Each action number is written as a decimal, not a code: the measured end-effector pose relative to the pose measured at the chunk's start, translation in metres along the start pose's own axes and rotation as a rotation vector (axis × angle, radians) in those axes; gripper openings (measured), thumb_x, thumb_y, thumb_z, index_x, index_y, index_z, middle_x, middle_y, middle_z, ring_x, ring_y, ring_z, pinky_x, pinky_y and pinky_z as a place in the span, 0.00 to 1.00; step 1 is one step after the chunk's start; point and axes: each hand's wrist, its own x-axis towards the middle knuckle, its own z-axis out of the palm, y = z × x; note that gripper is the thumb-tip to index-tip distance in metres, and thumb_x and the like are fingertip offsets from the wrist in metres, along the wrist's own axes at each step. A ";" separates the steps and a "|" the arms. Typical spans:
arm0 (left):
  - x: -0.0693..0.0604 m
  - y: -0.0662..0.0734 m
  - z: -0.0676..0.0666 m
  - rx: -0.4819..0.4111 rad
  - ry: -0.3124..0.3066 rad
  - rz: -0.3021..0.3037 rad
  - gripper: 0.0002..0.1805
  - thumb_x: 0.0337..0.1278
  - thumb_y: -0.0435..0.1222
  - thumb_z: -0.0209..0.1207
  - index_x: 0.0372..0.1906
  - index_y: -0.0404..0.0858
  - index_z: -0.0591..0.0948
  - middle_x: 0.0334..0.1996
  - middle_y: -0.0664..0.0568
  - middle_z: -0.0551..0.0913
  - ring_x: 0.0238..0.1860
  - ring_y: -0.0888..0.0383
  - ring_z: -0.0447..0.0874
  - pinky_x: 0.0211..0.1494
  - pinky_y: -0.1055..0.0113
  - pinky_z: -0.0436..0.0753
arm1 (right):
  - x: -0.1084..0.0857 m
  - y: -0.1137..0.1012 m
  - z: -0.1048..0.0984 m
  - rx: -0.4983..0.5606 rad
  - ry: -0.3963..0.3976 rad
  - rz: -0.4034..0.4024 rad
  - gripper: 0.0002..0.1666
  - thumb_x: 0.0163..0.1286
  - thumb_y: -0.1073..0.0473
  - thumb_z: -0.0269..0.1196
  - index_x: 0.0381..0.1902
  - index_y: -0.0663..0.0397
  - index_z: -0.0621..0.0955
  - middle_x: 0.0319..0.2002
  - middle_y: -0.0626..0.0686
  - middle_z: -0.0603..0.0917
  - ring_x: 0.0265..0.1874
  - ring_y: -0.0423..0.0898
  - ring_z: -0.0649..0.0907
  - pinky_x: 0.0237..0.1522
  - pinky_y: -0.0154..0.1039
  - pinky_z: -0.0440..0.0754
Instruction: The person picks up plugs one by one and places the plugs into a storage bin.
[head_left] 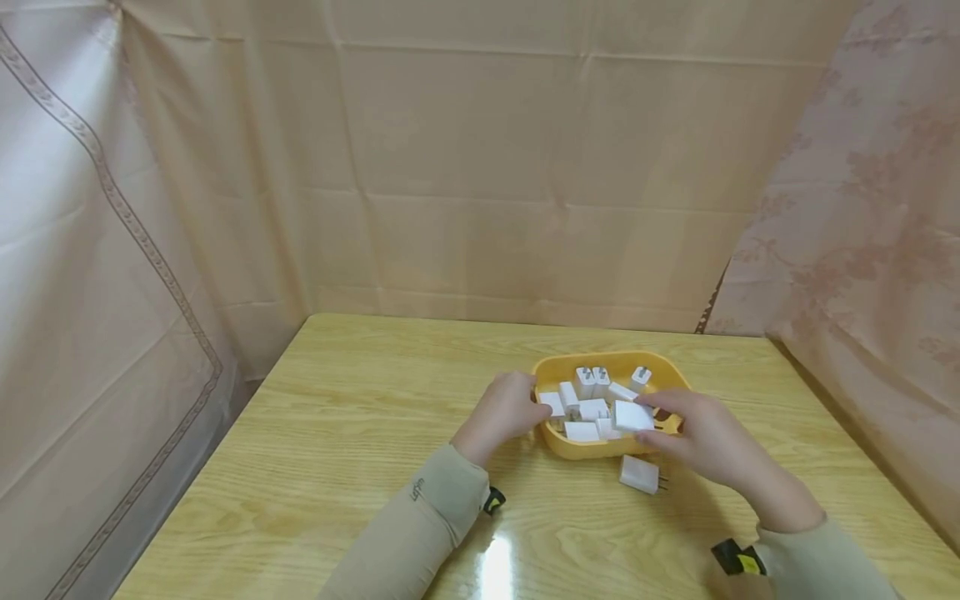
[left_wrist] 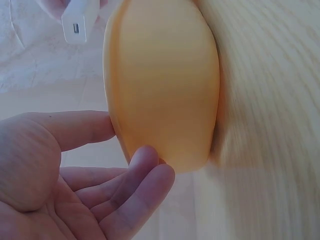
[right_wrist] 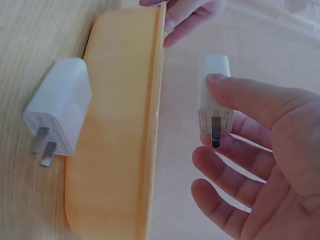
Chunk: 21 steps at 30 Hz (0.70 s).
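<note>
A yellow plastic basket (head_left: 581, 451) stands on the table with several white charger plugs (head_left: 582, 431) lying jumbled inside. At its left end my left hand (head_left: 506, 410) grips the rim, thumb on the inner side and fingers against the outside wall (left_wrist: 165, 90). Over the basket's right front part, my right hand (head_left: 708, 437) pinches a white charger plug (head_left: 632, 416) between thumb and fingers. In the right wrist view the metal prongs (right_wrist: 216, 131) of that held plug show. Just outside the basket's front wall, another white charger plug (head_left: 639, 474) lies on the table, prongs pointing right.
The wood-grain table (head_left: 337, 442) extends to the left of the basket. Beige cloth (head_left: 480, 167) hangs behind the table's far edge, and patterned cloth (head_left: 885, 225) hangs along the right. Black straps with yellow marks (head_left: 738, 560) show at both sleeves.
</note>
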 end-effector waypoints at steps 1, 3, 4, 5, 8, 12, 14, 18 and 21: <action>0.000 0.000 0.000 -0.002 0.000 0.000 0.07 0.57 0.36 0.67 0.30 0.38 0.80 0.18 0.53 0.74 0.17 0.60 0.70 0.18 0.69 0.69 | 0.002 0.000 -0.001 -0.002 -0.006 0.015 0.26 0.62 0.55 0.75 0.57 0.58 0.85 0.41 0.49 0.86 0.33 0.43 0.80 0.26 0.35 0.76; 0.000 0.000 -0.001 0.000 0.001 -0.002 0.07 0.57 0.36 0.67 0.30 0.38 0.80 0.18 0.53 0.74 0.17 0.60 0.70 0.19 0.69 0.69 | 0.007 0.001 -0.002 -0.007 -0.013 0.034 0.28 0.64 0.53 0.74 0.59 0.58 0.84 0.41 0.49 0.86 0.33 0.43 0.79 0.26 0.36 0.75; 0.000 0.000 -0.001 -0.002 -0.001 -0.006 0.07 0.57 0.36 0.67 0.30 0.38 0.80 0.19 0.53 0.75 0.17 0.60 0.70 0.19 0.69 0.69 | 0.009 0.002 -0.003 -0.009 -0.014 0.043 0.28 0.64 0.52 0.74 0.59 0.58 0.84 0.41 0.49 0.86 0.34 0.44 0.80 0.26 0.36 0.75; 0.000 0.000 -0.001 -0.004 -0.002 -0.009 0.07 0.58 0.36 0.67 0.31 0.38 0.80 0.19 0.53 0.75 0.17 0.59 0.70 0.19 0.69 0.69 | 0.011 0.002 -0.003 -0.012 -0.010 0.049 0.28 0.64 0.52 0.74 0.59 0.58 0.84 0.41 0.49 0.86 0.35 0.44 0.80 0.27 0.36 0.75; 0.000 0.001 -0.001 -0.013 -0.007 -0.014 0.07 0.58 0.36 0.67 0.32 0.39 0.81 0.19 0.53 0.75 0.17 0.59 0.70 0.19 0.69 0.69 | 0.016 0.004 -0.003 -0.023 0.003 0.062 0.27 0.64 0.51 0.74 0.57 0.59 0.85 0.40 0.50 0.86 0.36 0.47 0.81 0.26 0.37 0.75; 0.000 0.000 -0.001 -0.020 -0.006 -0.009 0.07 0.58 0.36 0.67 0.31 0.39 0.81 0.18 0.53 0.74 0.17 0.59 0.70 0.19 0.69 0.69 | 0.021 0.007 -0.003 -0.034 0.017 0.072 0.28 0.63 0.51 0.75 0.56 0.61 0.85 0.41 0.53 0.87 0.38 0.50 0.83 0.27 0.38 0.76; 0.000 0.000 -0.001 -0.016 -0.002 -0.004 0.07 0.58 0.36 0.67 0.30 0.39 0.81 0.18 0.53 0.74 0.17 0.59 0.70 0.19 0.69 0.69 | 0.024 0.008 -0.003 -0.037 0.021 0.076 0.28 0.63 0.51 0.75 0.56 0.61 0.85 0.42 0.54 0.87 0.39 0.52 0.83 0.29 0.40 0.77; 0.000 0.000 -0.001 -0.011 -0.001 -0.002 0.07 0.57 0.36 0.67 0.30 0.39 0.81 0.18 0.53 0.74 0.18 0.59 0.70 0.19 0.69 0.69 | 0.028 0.008 -0.004 -0.042 0.022 0.083 0.28 0.63 0.52 0.75 0.57 0.63 0.84 0.43 0.56 0.87 0.40 0.54 0.84 0.34 0.46 0.80; 0.000 0.000 -0.001 -0.013 -0.002 -0.005 0.07 0.57 0.36 0.67 0.30 0.39 0.81 0.18 0.53 0.74 0.17 0.59 0.70 0.19 0.69 0.69 | 0.032 0.008 -0.004 -0.040 0.013 0.095 0.28 0.65 0.51 0.73 0.57 0.63 0.84 0.44 0.57 0.87 0.42 0.56 0.84 0.38 0.52 0.82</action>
